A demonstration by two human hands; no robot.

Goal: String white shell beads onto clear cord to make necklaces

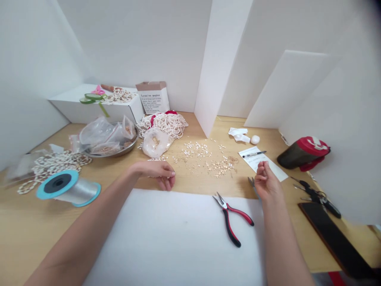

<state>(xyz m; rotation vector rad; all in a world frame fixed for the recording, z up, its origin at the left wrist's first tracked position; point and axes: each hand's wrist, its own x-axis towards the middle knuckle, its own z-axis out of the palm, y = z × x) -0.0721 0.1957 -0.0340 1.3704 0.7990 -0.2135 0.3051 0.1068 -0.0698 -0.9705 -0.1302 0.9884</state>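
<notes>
Seated at a pale wooden table (38,238) and looking down, a person has both bare forearms reaching forward. The left hand (159,175) is at 11 o'clock, its fingers loosely curled and resting low, with nothing visibly held. The right hand (266,182) is raised at 1 o'clock, its fingertips (263,165) drawn together; whether they pinch something tiny cannot be told.

Between the hands, at 12 o'clock, lies a loose scatter of small cream beads (196,153) and tiny pale star-shaped charms (222,167), right at the left hand's fingertips. Behind them sits a heap of cream shell-bead strands (166,125).

Closest to the person, a white foam board (166,242) holds needle-nose pliers with red and black handles (233,218). A silver-tipped tool (252,184) pokes out beneath the right hand. At 10 o'clock, a clear-thread spool with blue flanges (68,190) lies on its side.

The loose beads are the main risk: a careless sweep of the left wrist could scatter them, and unsecured ones could roll away. The spool could also roll if bumped, and anything held by the right hand could drop among the tools.
</notes>
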